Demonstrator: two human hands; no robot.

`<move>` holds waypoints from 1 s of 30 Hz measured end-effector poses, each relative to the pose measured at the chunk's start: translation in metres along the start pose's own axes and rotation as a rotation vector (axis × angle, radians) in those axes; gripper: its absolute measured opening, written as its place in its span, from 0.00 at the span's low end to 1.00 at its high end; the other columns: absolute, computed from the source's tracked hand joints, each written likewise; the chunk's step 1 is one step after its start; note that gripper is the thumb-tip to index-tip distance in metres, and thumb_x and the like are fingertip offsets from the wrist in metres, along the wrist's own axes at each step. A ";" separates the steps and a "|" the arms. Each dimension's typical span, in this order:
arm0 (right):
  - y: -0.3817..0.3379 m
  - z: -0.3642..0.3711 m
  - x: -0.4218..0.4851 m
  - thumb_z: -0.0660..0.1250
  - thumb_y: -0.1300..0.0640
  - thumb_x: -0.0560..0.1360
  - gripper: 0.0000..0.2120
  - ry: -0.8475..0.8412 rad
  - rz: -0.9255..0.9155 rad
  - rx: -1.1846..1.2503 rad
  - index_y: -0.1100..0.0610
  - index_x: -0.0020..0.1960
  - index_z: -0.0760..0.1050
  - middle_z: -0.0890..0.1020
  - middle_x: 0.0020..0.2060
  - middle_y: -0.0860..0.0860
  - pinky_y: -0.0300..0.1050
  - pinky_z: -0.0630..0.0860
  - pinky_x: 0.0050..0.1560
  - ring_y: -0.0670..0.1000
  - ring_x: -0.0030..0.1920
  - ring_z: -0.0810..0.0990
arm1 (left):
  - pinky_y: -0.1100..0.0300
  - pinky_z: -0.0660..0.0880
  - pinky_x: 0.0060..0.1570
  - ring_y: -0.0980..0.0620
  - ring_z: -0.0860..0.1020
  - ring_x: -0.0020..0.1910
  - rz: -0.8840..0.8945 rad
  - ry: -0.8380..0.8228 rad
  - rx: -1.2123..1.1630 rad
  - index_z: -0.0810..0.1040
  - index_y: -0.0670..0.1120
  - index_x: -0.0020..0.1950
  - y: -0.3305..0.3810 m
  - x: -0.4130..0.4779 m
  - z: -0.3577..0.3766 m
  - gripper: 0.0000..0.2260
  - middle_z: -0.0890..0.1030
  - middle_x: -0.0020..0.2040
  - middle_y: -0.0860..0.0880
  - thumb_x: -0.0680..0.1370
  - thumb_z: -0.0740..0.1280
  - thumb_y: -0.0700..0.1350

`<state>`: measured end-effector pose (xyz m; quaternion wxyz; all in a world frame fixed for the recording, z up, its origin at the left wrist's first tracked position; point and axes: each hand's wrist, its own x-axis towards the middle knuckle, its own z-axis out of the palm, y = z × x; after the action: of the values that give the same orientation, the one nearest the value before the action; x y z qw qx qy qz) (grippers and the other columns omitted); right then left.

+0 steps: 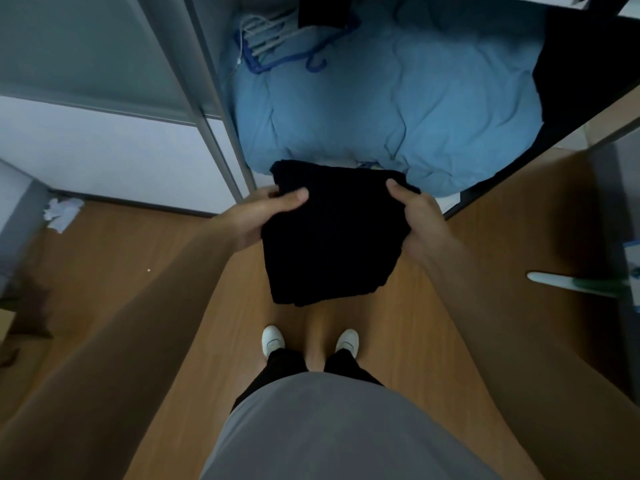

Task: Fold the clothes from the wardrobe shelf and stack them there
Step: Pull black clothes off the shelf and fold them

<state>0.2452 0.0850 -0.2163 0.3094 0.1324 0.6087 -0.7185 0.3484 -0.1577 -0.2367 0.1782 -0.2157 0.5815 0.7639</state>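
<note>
Filling the bottom centre of the frame: grey shirt (332, 427), with black trousers and two white shoes (273, 341) just above it on the wooden floor (104, 271). Reaching up from both lower corners toward the middle: two bare forearms. Holding a folded black garment (332, 237) in the centre of the frame, above the floor and in front of the shoes. Gripping its left edge with the left hand (266, 213), thumb lying on top of the cloth near the upper left corner, the other fingers hidden under it. Gripping its right edge with the right hand (419, 220), thumb pressing on the upper right corner, remaining fingers curling below the fabric. Hanging down between both hands, lower edge of the garment free. Touching or overlapping, at the garment's top edge, a large light blue quilt (398, 98) lying inside the open wardrobe in the upper middle of the frame; cannot tell which. Resting on the quilt at the upper left: blue and white hangers (273, 46). Lying at the left edge, near the wall: crumpled white paper (62, 213).
</note>
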 end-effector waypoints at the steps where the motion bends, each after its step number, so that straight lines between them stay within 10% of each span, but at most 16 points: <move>1: -0.005 0.004 0.001 0.71 0.55 0.77 0.11 0.019 0.039 0.001 0.59 0.57 0.83 0.87 0.51 0.56 0.50 0.83 0.51 0.55 0.51 0.86 | 0.60 0.78 0.59 0.48 0.81 0.61 0.008 -0.034 0.052 0.77 0.48 0.66 -0.007 -0.002 -0.005 0.27 0.83 0.62 0.47 0.70 0.78 0.53; 10: -0.020 0.017 0.007 0.67 0.57 0.79 0.09 0.102 0.348 -0.113 0.60 0.56 0.80 0.85 0.42 0.56 0.46 0.83 0.39 0.54 0.38 0.84 | 0.70 0.75 0.55 0.68 0.77 0.59 0.174 0.080 0.309 0.41 0.60 0.80 -0.016 0.001 -0.021 0.54 0.79 0.58 0.69 0.71 0.78 0.39; 13: -0.022 0.019 0.008 0.68 0.58 0.78 0.09 0.112 0.368 -0.138 0.60 0.57 0.79 0.85 0.43 0.56 0.46 0.83 0.39 0.54 0.38 0.84 | 0.82 0.66 0.55 0.83 0.66 0.57 0.209 0.033 0.526 0.36 0.57 0.80 -0.004 0.009 -0.020 0.59 0.62 0.65 0.75 0.68 0.81 0.42; 17: -0.026 0.020 0.008 0.69 0.59 0.77 0.09 0.105 0.365 -0.171 0.60 0.55 0.80 0.85 0.39 0.56 0.45 0.81 0.30 0.53 0.32 0.84 | 0.81 0.62 0.59 0.76 0.67 0.61 0.301 -0.028 0.736 0.58 0.56 0.76 0.011 0.016 -0.018 0.46 0.65 0.66 0.70 0.67 0.82 0.43; 20: -0.028 0.020 0.008 0.69 0.57 0.76 0.09 0.109 0.315 -0.115 0.60 0.55 0.81 0.85 0.41 0.55 0.45 0.83 0.35 0.53 0.36 0.85 | 0.63 0.73 0.61 0.60 0.76 0.55 0.355 0.099 0.901 0.75 0.55 0.60 0.016 0.020 -0.018 0.24 0.77 0.54 0.61 0.68 0.81 0.49; 26: -0.021 0.009 0.014 0.67 0.39 0.75 0.24 0.140 0.239 0.083 0.53 0.64 0.79 0.85 0.53 0.52 0.57 0.79 0.57 0.56 0.54 0.84 | 0.55 0.75 0.48 0.50 0.79 0.48 0.476 0.325 0.898 0.75 0.50 0.49 0.019 0.018 -0.007 0.14 0.80 0.43 0.53 0.71 0.78 0.47; 30: 0.005 -0.001 0.010 0.65 0.29 0.71 0.43 0.113 0.533 0.194 0.58 0.75 0.65 0.72 0.70 0.61 0.76 0.63 0.67 0.67 0.68 0.71 | 0.51 0.77 0.47 0.50 0.79 0.44 0.565 0.423 0.867 0.74 0.48 0.48 0.042 0.014 -0.009 0.14 0.79 0.42 0.53 0.71 0.77 0.45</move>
<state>0.2409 0.0833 -0.2263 0.4387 0.3563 0.4973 -0.6583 0.3157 -0.1768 -0.2126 -0.0818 -0.1072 0.9007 0.4131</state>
